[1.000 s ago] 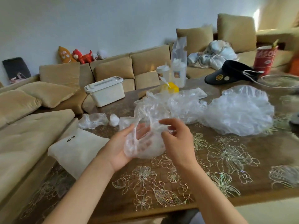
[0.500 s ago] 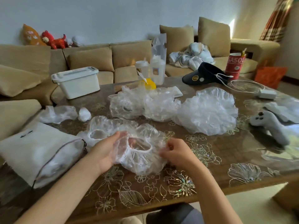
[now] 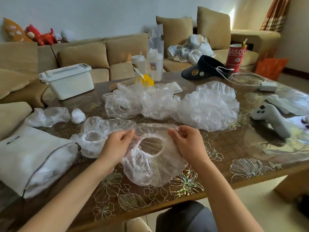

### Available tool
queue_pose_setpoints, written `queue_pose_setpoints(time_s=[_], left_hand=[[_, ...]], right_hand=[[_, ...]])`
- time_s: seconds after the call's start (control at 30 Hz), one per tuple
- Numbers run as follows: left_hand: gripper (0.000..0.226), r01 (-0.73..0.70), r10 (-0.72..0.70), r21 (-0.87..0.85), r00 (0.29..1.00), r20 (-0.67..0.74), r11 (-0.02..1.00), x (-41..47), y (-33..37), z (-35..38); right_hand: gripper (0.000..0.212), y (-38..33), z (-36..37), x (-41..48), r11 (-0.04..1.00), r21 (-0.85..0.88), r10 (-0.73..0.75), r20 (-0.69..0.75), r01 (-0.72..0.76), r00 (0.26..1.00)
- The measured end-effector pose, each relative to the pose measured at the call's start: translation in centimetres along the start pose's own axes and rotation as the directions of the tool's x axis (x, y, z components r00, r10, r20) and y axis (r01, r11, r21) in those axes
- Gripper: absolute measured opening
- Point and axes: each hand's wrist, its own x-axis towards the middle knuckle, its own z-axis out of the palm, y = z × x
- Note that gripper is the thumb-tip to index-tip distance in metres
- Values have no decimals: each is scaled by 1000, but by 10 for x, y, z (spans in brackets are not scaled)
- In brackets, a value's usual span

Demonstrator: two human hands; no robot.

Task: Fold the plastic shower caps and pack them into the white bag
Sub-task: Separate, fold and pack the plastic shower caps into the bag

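Now in your hands: one clear shower cap (image 3: 150, 171), opening facing up, its near part lying on the desk (image 3: 234, 148) and its far rim lifted.
Left hand: your left hand (image 3: 117, 144) pinches the rim at the cap's 10 o'clock, fingers curled onto the plastic.
Right hand: your right hand (image 3: 187, 143) pinches the same rim at 2 o'clock, thumb and fingertips closed on it.
White bag: the white bag (image 3: 33, 158) lies at 9 o'clock from the held cap, at the desk's left edge, with its zip mouth open and white plastic showing inside.
Second cap: a second cap (image 3: 98, 129) lies between the bag and your left hand, opening up.
Loose caps: a heap of caps (image 3: 142, 102) sits at 12 o'clock. A wide cap (image 3: 207, 106) lies spread flat at 1 o'clock, touching the heap.
Bundles: two small plastic bundles (image 3: 48, 116) rest at 10 o'clock, just beyond the bag.
Other things: a white lidded box (image 3: 70, 82) is at 11 o'clock, a black visor (image 3: 205, 67) is far off at 1 o'clock, and a grey game controller (image 3: 270, 119) is at 3 o'clock.
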Motion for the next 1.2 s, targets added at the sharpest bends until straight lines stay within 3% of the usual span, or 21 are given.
queue_pose_setpoints(time_s=[0.13,0.33,0.47,0.53,0.63,0.7,0.8,0.93,1.03,1.13,1.2], left_hand=[[41,-167,177,173,983,-43,971,0,-4,1],[53,-99,99,242,995,10,965,10,-16,-10],[42,181,-183,30,977,106,983,4,-14,-13],[63,303,-279,-97,939,202,948,-1,-11,-13],[85,281,-273,-57,955,113,958,-4,-13,-5],[82,306,-296,-155,951,87,939,-6,-14,1],[64,377,-362,-321,926,109,869,-6,-16,3],[22,378,-345,-375,926,154,846,-3,-11,-13],[14,366,-367,-466,926,93,806,-3,-10,-17],[24,399,-367,-542,914,171,740,-13,-6,-7],[47,439,-368,-547,898,242,712,-21,-2,4]], right_hand=[[45,4,-3,2,995,-96,-37,-28,34,999],[42,11,-13,6,961,-278,12,-6,-13,1000],[47,14,-12,4,917,-384,138,63,-104,988],[52,10,-12,4,917,-362,213,85,-169,973],[48,0,-15,-1,928,-290,289,163,-234,943],[33,-3,-15,-4,937,-269,287,235,-222,928],[15,0,-17,-6,933,-270,293,186,-238,938],[22,6,-32,-2,912,-333,301,147,-239,942],[24,3,-36,-2,928,-322,267,224,-188,937],[35,-4,-35,-5,956,-219,272,401,-197,875],[53,-6,-31,-6,961,-169,269,410,-217,872]])
